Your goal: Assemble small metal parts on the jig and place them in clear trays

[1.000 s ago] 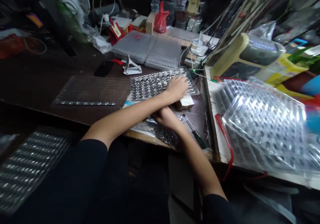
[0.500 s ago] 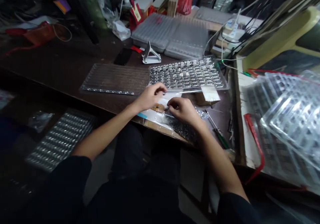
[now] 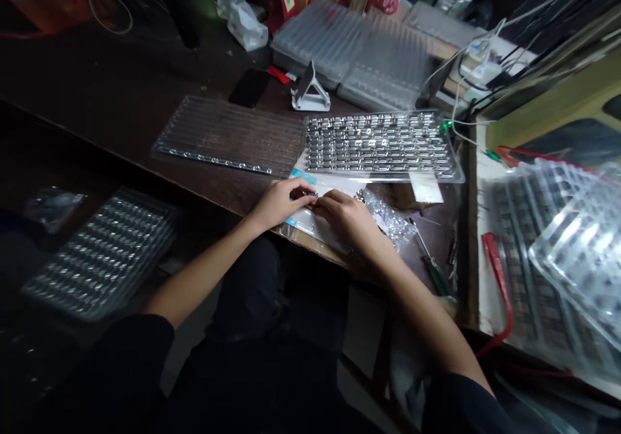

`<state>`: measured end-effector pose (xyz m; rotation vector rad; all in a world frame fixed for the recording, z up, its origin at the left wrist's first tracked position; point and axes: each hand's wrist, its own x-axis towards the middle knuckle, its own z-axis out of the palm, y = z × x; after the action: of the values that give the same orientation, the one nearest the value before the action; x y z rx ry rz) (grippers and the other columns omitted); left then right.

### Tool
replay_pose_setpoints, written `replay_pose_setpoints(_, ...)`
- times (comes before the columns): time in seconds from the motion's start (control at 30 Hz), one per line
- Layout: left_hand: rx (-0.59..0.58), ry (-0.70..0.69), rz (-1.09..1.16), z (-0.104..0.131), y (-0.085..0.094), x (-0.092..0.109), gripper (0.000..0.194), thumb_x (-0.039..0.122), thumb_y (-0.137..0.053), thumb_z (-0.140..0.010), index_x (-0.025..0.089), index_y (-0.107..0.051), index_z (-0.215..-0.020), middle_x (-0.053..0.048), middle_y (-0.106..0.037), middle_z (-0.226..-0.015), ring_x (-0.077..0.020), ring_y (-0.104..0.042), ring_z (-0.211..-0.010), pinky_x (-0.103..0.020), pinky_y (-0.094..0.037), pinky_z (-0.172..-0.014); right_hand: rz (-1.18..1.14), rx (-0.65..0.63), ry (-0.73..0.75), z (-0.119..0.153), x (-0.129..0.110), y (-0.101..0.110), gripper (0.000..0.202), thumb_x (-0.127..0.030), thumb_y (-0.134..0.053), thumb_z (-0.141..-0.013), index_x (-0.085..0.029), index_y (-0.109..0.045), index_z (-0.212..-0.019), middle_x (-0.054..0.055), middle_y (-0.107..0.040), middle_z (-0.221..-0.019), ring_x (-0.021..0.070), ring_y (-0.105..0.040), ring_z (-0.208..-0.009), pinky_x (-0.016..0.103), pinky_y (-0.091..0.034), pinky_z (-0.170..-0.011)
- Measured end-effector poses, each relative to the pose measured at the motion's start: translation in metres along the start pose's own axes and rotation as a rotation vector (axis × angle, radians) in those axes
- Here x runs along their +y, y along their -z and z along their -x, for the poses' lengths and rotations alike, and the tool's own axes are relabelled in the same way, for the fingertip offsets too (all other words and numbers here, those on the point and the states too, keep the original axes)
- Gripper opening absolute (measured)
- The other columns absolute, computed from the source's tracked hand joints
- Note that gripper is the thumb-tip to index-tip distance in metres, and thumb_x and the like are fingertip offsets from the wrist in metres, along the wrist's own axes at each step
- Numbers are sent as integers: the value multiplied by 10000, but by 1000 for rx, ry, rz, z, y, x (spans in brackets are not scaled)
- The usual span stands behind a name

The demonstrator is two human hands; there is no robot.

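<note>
My left hand [image 3: 277, 205] is closed in a pinch, with a small shiny metal part [image 3: 311, 195] between thumb and fingertips. Close beside it, my right hand [image 3: 353, 222] has its fingers bent together at the near end of that part. What the right fingertips hold, if anything, is hidden behind the hand. Both hands are low over a white sheet with blue edges [image 3: 301, 176] at the bench's front edge. Just beyond lies a clear tray [image 3: 373, 176] filled with rows of shiny metal parts. To its left is a ribbed clear tray [image 3: 233, 130] with a few parts along its front row.
Right of my hands lie a crumpled clear plastic bag [image 3: 392, 220], a green-handled screwdriver [image 3: 435, 272] and a small box [image 3: 422, 189]. A white stand [image 3: 310, 94] and a phone [image 3: 250, 88] sit behind the trays. Stacked trays [image 3: 577, 246] rise at right.
My left hand has come down beside the right, and it now pinches a small metal part. The brown piece seen between my hands before is now covered. The camera view has shifted somewhat.
</note>
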<state>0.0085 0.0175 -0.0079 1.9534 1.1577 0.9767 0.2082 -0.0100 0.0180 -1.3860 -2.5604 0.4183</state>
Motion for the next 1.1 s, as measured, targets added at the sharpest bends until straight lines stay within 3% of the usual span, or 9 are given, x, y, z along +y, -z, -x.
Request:
replay_pose_setpoints(0.27,-42,-48,-30,-3,-1,0,90,256,-777,-831,202,-752,-899,-26,-766,-921,-164,-698,-838,-276,-531,-782,-23,56,-164,18,22,23,276,-284,-579,-944,-218,-732,-1164,89,-729,-1063,199,-672,-819,301,-477,-719)
replay_pose_setpoints(0.63,-99,-51,-70,-4,-2,5,60,228,-781,-810,212,-742,-853,-14,-767,-896,-170,-693,-845,-278,-527,-796,45,-52,-213,21,22,22,152,-227,-608,-899,-200,-744,-962,81,-749,-933,206,-642,-758,298,-410,-643)
replay_pose_setpoints(0.97,-103,-85,-93,-4,-4,1,71,216,-791,-802,202,-748,-856,-21,-767,-911,-185,-690,-883,-299,-513,-830,-216,187,-178,22,27,22,170,-219,-604,-902,-173,-767,-924,81,-771,-890,209,-695,-778,308,-496,-729)
replay_pose_setpoints(1.1,-114,-91,-114,-4,-6,-1,69,215,-790,-806,212,-751,-862,-21,-766,-914,-195,-688,-907,-319,-504,-855,-239,208,-150,18,18,15,212,-180,-555,-902,-182,-764,-937,87,-765,-927,210,-700,-815,317,-520,-759)
